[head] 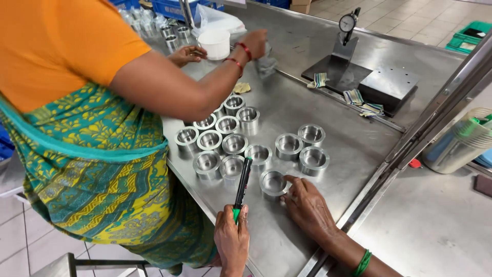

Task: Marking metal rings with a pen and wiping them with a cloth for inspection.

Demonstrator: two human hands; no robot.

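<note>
My left hand (231,240) grips a black marker pen with a green end (242,183), its tip pointing away over the steel table (287,107). My right hand (307,206) rests on the table, fingertips touching the side of a shiny flanged metal cup (272,183) that stands apart at the near edge. Just beyond it stand several more identical metal cups (234,143), open side up, with three more to the right (300,146).
A co-worker in an orange top and green patterned wrap (87,128) stands at the left, arm stretched over the cups, hands by a white tub (215,43). A dial gauge on a black stand (346,38), a black block (389,84) and folded cloths lie further back.
</note>
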